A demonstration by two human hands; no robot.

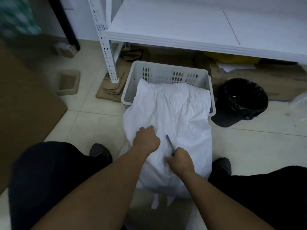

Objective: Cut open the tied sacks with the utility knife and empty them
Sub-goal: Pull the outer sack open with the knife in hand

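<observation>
A white woven sack (172,117) lies on the floor between my feet, its far end draped over the rim of a grey slotted plastic crate (159,68). My left hand (147,140) grips a bunch of the sack's cloth on its left side. My right hand (180,161) holds the utility knife (170,144), blade pointing away from me and lying over the sack's middle. White ties hang from the sack's near end by my knees.
A black bin with a black liner (242,100) stands right of the crate. A white metal shelf (199,30) overhangs the crate; flattened cardboard (113,92) lies under it. A large brown cardboard sheet (25,97) leans at the left.
</observation>
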